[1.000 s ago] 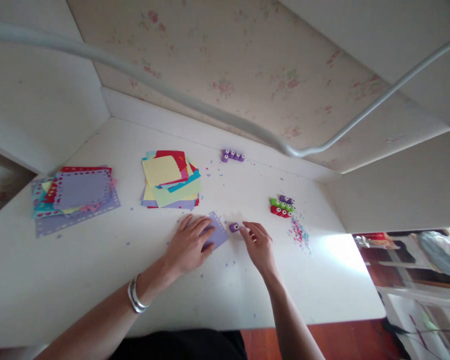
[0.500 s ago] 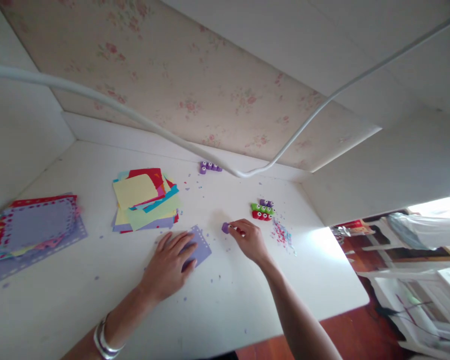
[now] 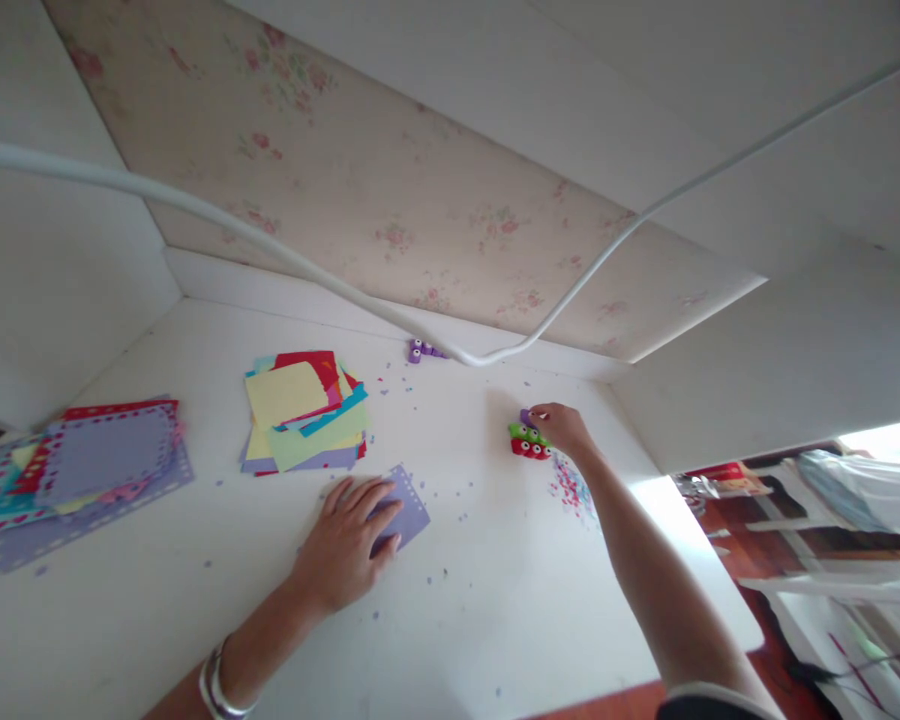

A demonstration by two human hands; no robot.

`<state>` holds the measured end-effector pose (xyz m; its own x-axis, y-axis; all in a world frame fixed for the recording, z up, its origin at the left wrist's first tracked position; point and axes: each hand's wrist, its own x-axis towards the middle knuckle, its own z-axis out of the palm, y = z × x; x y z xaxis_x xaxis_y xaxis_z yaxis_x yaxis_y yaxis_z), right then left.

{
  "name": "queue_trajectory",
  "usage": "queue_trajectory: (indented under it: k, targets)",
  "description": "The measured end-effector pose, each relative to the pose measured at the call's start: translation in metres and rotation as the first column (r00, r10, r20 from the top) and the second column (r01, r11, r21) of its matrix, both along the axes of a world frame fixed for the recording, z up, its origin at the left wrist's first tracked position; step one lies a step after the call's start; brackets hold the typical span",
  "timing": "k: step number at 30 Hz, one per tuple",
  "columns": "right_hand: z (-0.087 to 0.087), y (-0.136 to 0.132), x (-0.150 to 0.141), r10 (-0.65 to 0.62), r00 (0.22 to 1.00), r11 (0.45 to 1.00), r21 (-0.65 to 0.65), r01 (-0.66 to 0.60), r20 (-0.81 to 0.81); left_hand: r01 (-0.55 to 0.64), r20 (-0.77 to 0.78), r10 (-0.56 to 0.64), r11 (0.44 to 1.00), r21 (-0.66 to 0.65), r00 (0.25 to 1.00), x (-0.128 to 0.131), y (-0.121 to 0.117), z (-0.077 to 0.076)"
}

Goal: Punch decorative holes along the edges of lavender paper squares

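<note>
My left hand (image 3: pixel 352 540) lies flat with spread fingers on a small purple sheet of paper (image 3: pixel 412 512), whose upper edges have punched holes. My right hand (image 3: pixel 566 428) is at the far right, its fingers pinched at a purple craft punch (image 3: pixel 525 415). That punch is beside the green craft punches (image 3: pixel 521 432), which stand in a row against the red craft punches (image 3: pixel 529 448); all have eye-like white dots. My fingers hide part of the purple one, and whether it touches the table cannot be made out.
A pile of coloured paper (image 3: pixel 292 395) lies left of centre, and hole-edged sheets (image 3: pixel 105 455) lie farther left. More purple punches (image 3: pixel 416 350) stand by the wall, partly behind a white cable (image 3: pixel 330 290). Red and blue paper bits (image 3: pixel 570 488) are scattered at the right.
My right hand has carried a purple punch from beside the purple sheet rightward to the green and red punches. My left hand stays on the sheet, and the view has shifted slightly.
</note>
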<state>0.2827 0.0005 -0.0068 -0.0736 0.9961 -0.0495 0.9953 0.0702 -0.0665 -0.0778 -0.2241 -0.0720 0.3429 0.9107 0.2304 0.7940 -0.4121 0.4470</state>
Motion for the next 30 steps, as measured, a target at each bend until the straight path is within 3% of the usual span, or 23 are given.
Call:
queue_trajectory:
  k: [7,14,17,22,26,30]
  targets:
    - [-0.008,0.001,-0.004,0.026,0.998,0.999,-0.039,-0.024,0.052,-0.017,0.038,0.017,1.0,-0.007,0.999,0.001,-0.001,0.002]
    - [0.003,0.006,-0.015,0.055,0.997,0.998,0.011,-0.055,0.048,-0.039,0.084,0.038,0.999,0.0,0.996,0.001,-0.001,0.003]
    - [0.005,0.015,-0.046,0.142,0.99,0.99,0.026,-0.141,-0.011,-0.039,0.092,0.038,0.999,0.004,0.995,0.001,-0.001,0.005]
    - [-0.01,0.036,-0.137,0.341,0.929,0.94,0.036,-0.339,-0.142,-0.09,0.095,0.086,0.995,0.041,0.992,0.0,-0.001,0.003]
    - [-0.025,0.054,-0.204,0.433,0.88,0.9,0.048,-0.432,-0.196,-0.222,0.033,0.221,0.974,0.037,0.975,-0.001,-0.001,0.003]
    - [-0.034,0.064,-0.233,0.46,0.859,0.885,0.039,-0.464,-0.226,-0.338,-0.023,0.339,0.94,0.048,0.941,-0.003,-0.002,0.004]
